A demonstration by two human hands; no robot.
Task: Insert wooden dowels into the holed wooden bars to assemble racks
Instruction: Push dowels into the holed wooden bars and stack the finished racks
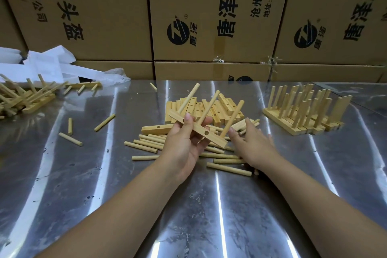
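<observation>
My left hand (185, 142) grips a holed wooden bar (211, 137) above the steel table, tilted down to the right. Three dowels (209, 107) stand up out of the bar, and one hole in its side shows bare. My right hand (249, 142) lies palm down, fingers straight, over the pile of loose dowels (228, 168), just right of the bar's low end; what it touches is hidden. Behind my hands sits a stack of bare holed bars (222, 109). Another bar (154, 129) lies flat to the left of my left hand.
Finished racks (303, 111) stand upright at the back right. A heap of bars and dowels (25, 96) lies at the far left, with white foam pieces (41, 65) behind it. Stray dowels (70, 139) are scattered on the left. Cardboard boxes (209, 16) wall off the back of the table (209, 216).
</observation>
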